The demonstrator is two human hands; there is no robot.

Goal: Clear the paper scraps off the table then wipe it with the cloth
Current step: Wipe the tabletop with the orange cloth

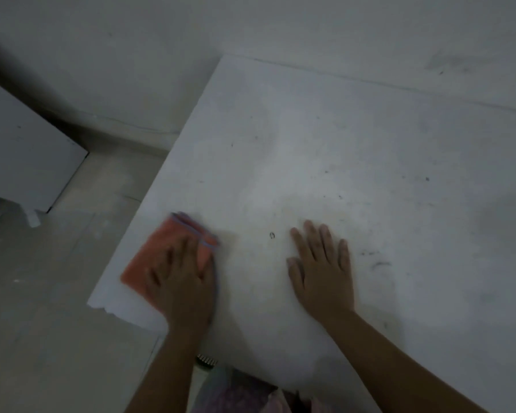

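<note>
A white table (355, 150) fills the middle and right of the view, with small dark marks and smudges on its top. An orange cloth (161, 245) with a bluish edge lies flat near the table's front left corner. My left hand (182, 281) presses flat on the cloth, fingers spread and blurred. My right hand (322, 266) rests flat on the bare tabletop to the right of the cloth, fingers straight, holding nothing. No paper scraps show on the table.
The table's left edge (161, 171) drops to a pale tiled floor (57, 308). A white cabinet or panel (21, 150) stands at the far left. A wall (251, 25) runs behind the table. The table's front left corner (102, 307) looks chipped.
</note>
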